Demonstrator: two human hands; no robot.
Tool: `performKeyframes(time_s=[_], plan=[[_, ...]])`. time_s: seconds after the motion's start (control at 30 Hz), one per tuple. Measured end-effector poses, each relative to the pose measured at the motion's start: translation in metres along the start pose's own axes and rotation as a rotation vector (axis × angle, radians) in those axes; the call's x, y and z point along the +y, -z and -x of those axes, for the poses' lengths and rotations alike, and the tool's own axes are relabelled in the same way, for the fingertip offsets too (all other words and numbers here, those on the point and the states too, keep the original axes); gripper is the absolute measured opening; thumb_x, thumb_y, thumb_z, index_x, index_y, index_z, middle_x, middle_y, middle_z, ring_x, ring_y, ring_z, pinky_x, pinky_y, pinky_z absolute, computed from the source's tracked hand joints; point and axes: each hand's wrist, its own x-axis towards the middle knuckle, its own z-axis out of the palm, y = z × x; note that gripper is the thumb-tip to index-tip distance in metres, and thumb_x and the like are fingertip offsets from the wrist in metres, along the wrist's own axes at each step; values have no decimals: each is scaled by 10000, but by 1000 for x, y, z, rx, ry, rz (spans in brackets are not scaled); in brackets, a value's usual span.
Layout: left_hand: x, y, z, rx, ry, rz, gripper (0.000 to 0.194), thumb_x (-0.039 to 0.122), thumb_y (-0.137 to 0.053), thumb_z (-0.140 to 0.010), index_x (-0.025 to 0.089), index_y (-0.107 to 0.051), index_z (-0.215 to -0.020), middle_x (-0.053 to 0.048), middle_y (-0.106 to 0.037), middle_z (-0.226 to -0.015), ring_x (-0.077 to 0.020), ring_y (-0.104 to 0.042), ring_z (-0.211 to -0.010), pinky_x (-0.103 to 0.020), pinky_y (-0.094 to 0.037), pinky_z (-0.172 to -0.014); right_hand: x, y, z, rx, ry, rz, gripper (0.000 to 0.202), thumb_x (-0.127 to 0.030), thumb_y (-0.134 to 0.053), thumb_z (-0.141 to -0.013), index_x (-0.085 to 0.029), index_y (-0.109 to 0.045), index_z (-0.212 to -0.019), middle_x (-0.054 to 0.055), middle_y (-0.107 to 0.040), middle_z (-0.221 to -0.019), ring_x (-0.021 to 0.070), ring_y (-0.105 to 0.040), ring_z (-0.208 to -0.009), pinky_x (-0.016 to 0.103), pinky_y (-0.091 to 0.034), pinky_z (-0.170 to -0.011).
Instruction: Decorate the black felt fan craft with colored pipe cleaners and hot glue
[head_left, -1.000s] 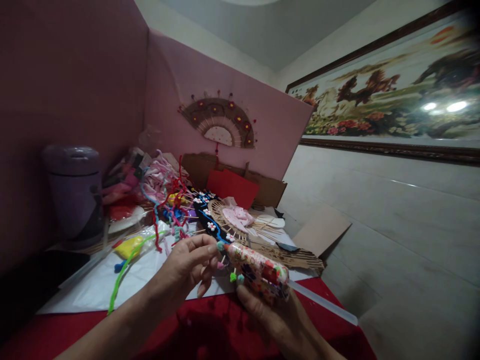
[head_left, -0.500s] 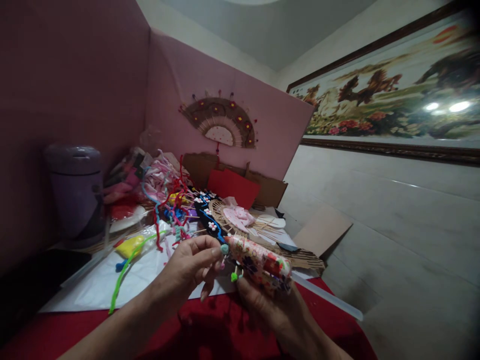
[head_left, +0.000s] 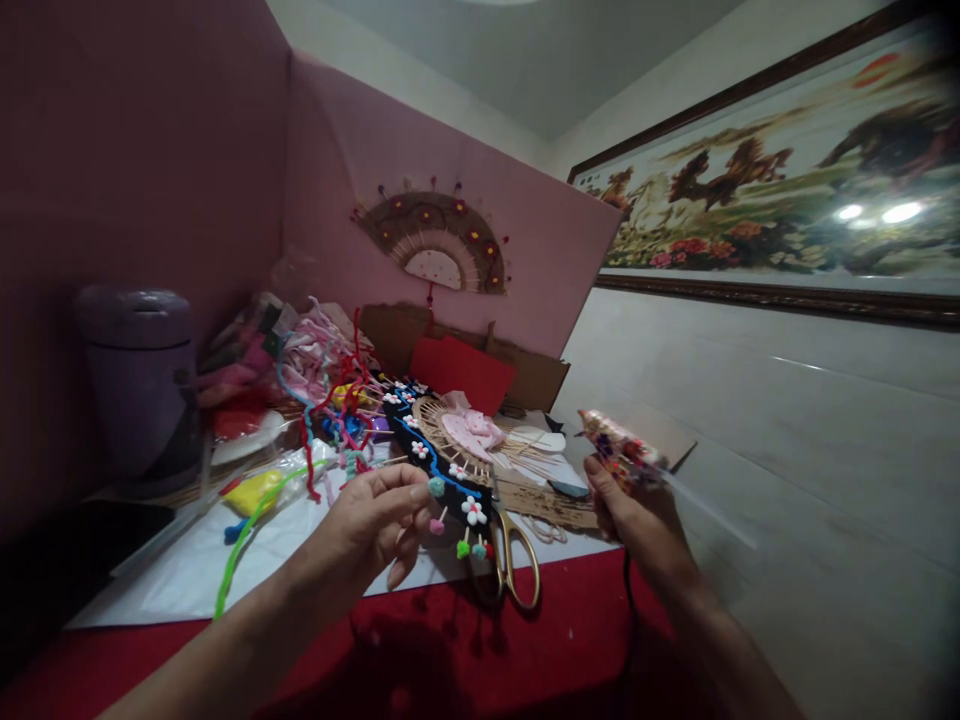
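Note:
My left hand [head_left: 390, 515] pinches a small fuzzy teal ball [head_left: 436, 487] between thumb and fingertips. Just below it is a pink ball [head_left: 437, 526] on a thin stick. In front lies a fan [head_left: 422, 455] with a black band, white flowers and a wavy blue line; green, teal and red balls sit at its near end. Off to the right, my right hand [head_left: 630, 515] grips a glue gun [head_left: 619, 445] covered in a flower pattern, its nozzle pointing up-left. A translucent glue stick [head_left: 712, 510] sticks out behind it. Gold-handled scissors [head_left: 517, 575] lie by the fan's near end.
Chenille stems [head_left: 319, 440] and pink cloth pile up at the left, near a lilac lidded container [head_left: 139, 390]. A yellow bag [head_left: 253, 494] rests on white sheeting. Cardboard [head_left: 540, 375] and a pink panel [head_left: 525, 260] bearing another fan stand behind. A red cloth [head_left: 562, 630] covers the front.
My right hand has swung the glue gun away to the right, off the teal ball. The scissors and the fan's near end now show. My left hand keeps its pinch and has barely shifted.

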Motion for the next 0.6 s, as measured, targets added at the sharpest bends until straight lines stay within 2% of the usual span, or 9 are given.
performKeyframes(time_s=[0.07, 0.13, 0.2, 0.3, 0.5, 0.6], plan=[[2, 2, 0, 1, 2, 12, 194, 247, -709, -714, 155, -540, -693, 38, -543, -527, -28, -378, -324, -109, -304, -251, 27, 8, -6, -66, 33, 257, 340, -513, -533, -809, -184, -595, -748, 37, -627, -569, 194, -588, -505, 278, -435, -494], [4, 5, 0, 3, 1, 12, 183, 242, -698, -728, 156, -538, -703, 40, -541, -533, -27, -383, -325, -110, -315, -255, 52, 13, -7, -186, 57, 422, 323, -455, -495, -828, -173, -584, -958, 94, -700, -821, 241, -661, -710, 303, -478, -610], [6, 6, 0, 6, -1, 12, 183, 239, -696, -731, 155, -536, -702, 40, -536, -534, -28, -394, -330, -107, -319, -257, 71, 15, -5, -320, 55, 552, 363, -340, -412, -847, -142, -533, -1126, 144, -678, -1038, 259, -655, -928, 331, -488, -767], [8, 4, 1, 21, -2, 9, 187, 230, -703, -726, 153, -535, -701, 47, -520, -523, -21, -388, -340, -101, -335, -277, 86, 11, 0, -423, 71, 593, 470, -275, -401, -815, -92, -474, -1241, 181, -577, -1248, 271, -565, -1133, 381, -418, -954], [17, 3, 4, 84, -56, -54, 207, 245, -725, -698, 157, -538, -708, 51, -524, -523, -23, -370, -336, -113, -332, -270, 84, 8, 6, -548, 93, 693, 540, -309, -457, -827, -116, -416, -1329, 166, -515, -1326, 270, -510, -1201, 396, -396, -989], [25, 8, 4, 125, -175, -155, 206, 278, -716, -701, 157, -550, -717, 49, -535, -527, -41, -408, -346, -134, -352, -282, 70, 12, 4, -505, 203, 862, 483, -296, -534, -813, -128, -499, -1265, 178, -595, -1179, 309, -552, -1107, 421, -428, -917]])
